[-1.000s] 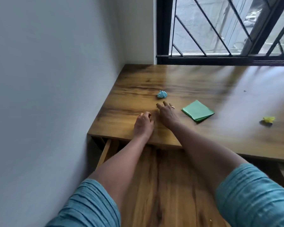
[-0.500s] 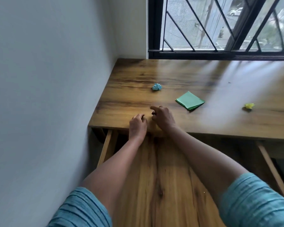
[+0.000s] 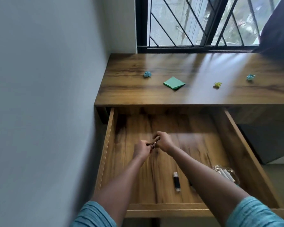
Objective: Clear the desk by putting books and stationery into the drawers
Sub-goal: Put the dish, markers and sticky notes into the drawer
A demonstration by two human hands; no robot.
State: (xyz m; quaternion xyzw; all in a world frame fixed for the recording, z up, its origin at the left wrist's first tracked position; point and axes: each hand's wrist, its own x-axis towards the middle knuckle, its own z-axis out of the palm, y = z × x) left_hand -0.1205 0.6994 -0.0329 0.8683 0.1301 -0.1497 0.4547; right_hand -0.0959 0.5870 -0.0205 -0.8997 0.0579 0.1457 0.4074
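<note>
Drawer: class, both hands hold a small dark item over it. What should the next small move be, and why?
Probably set the item down in the drawer and let go: the left hand and right hand pinch it over the open drawer's floor, and the pad waits on the desk.

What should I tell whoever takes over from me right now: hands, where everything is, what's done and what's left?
Hands: left hand and right hand are over the open drawer, fingers curled on a small dark item between them, too blurred to name.
In the drawer: black USB stick, clear packet at the right side.
On the desk: green paper stack, left blue paper ball, yellow paper ball, right blue paper ball.
Done: drawer open; no books on the desk in view.
Left: put down the item, move the papers into the drawer, close it.
</note>
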